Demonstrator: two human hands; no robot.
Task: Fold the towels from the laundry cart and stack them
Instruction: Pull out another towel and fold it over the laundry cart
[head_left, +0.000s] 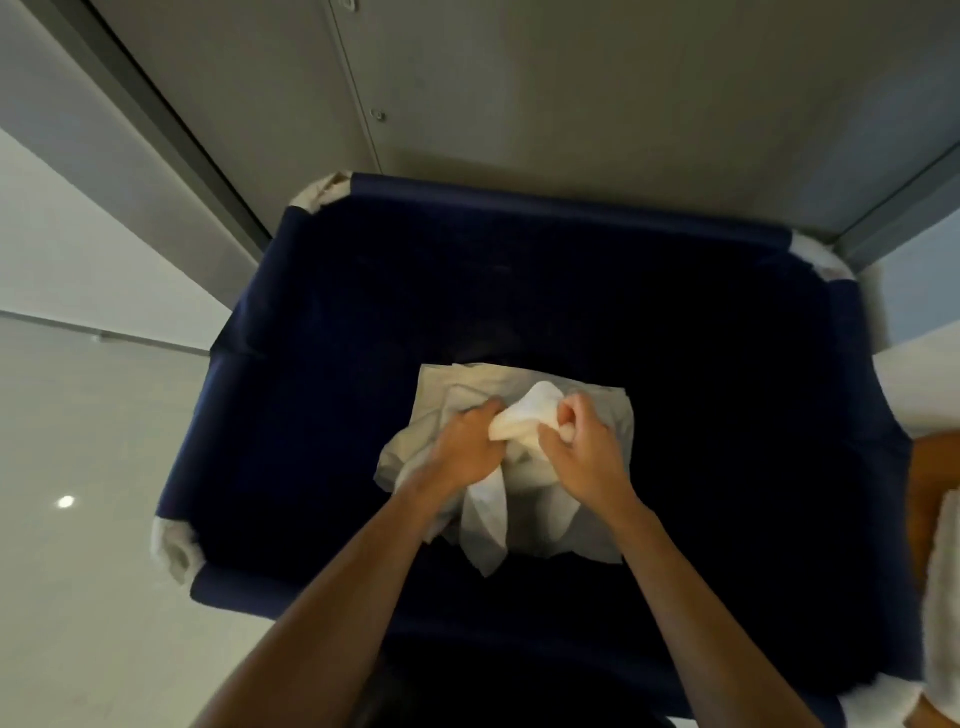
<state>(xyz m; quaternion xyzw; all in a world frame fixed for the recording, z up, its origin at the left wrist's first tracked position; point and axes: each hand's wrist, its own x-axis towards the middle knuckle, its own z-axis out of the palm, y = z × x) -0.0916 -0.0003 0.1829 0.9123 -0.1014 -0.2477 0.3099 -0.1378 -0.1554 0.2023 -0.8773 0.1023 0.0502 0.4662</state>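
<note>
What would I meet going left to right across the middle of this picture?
Floor → cart's left wall → left hand → right hand → cart's right wall → brown surface. Both hands grip one towel, which spans them.

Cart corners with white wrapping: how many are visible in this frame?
4 on the cart: the far-left corner, the far-right corner, the near-left corner and the near-right corner. The arms hide none.
</note>
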